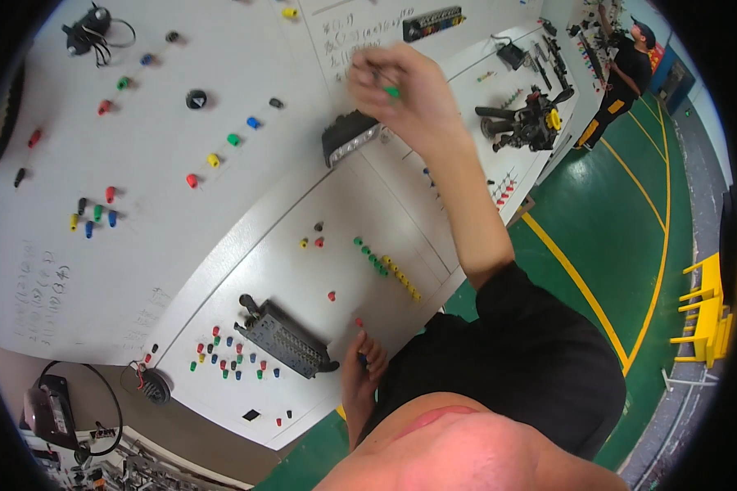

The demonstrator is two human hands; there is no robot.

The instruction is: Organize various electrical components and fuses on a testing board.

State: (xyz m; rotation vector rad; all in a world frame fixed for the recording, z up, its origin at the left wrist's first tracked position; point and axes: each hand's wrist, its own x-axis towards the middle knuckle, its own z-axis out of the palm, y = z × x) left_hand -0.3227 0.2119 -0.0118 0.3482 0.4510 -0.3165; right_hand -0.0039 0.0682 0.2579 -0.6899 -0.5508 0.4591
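Note:
Raised in front of the white upright panel (270,37) is my right hand (399,86), blurred, with curled fingers. A small green piece (392,92) shows inside its grasp, along with what looks like a thin dark lead. My left hand (365,362) is low, close to my body by the edge of the white lower board (295,270). Its fingers curl around a small dark-blue piece (362,358), mostly hidden. A red terminal (359,322) lies just beyond the left fingertips; whether they touch it is unclear. Beside that hand sits a grey connector block (292,337).
Coloured banana sockets (233,140) stud the panel. An LED light bar (350,141) sits below my right hand. Green terminals (371,255) and yellow terminals (401,277) form rows. An engine part (522,123) is farther right. Another person (626,67) stands at the far bench, near yellow stools (703,313).

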